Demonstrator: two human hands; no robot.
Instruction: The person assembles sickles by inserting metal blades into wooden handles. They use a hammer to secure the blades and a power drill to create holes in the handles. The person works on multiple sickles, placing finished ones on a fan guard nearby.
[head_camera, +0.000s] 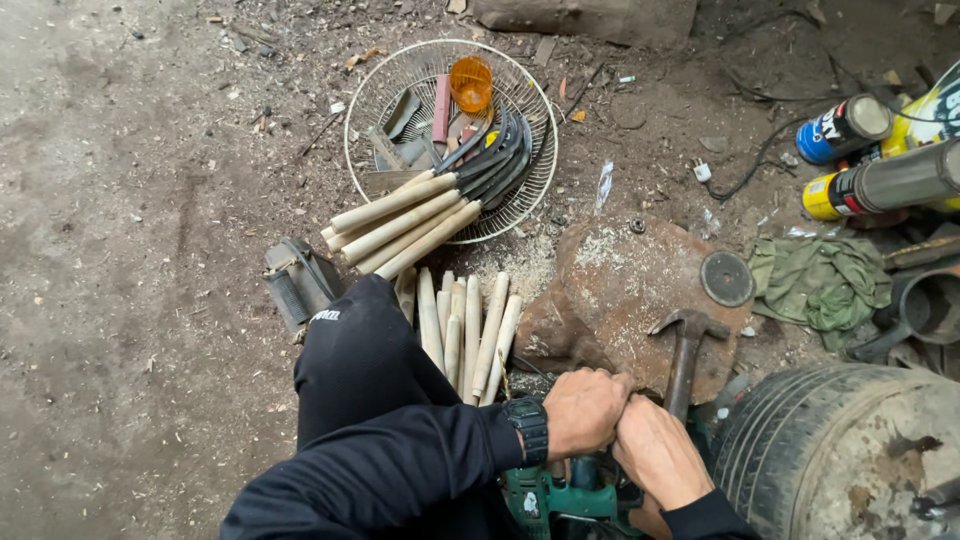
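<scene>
1. Power tool (545, 497): green body with black parts.
2. Wooden handles (468, 335): pale tan.
3. Sleeve (400, 470): black; wristwatch (529, 428): black.
4. Wire fan guard (395, 75): off-white; cup (471, 82) inside: translucent orange.
5. Spray cans: one blue and white (843, 128), one yellow with a grey-brown body (880, 183).
6. Rag (822, 282): olive green.
7. Stone block (610, 300): rust brown, dusted pale.
8. Hammer (685, 350): rusty brown.

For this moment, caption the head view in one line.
Both hands, left hand and right hand, grip a green power tool beside a hammer and wooden handles.
</scene>
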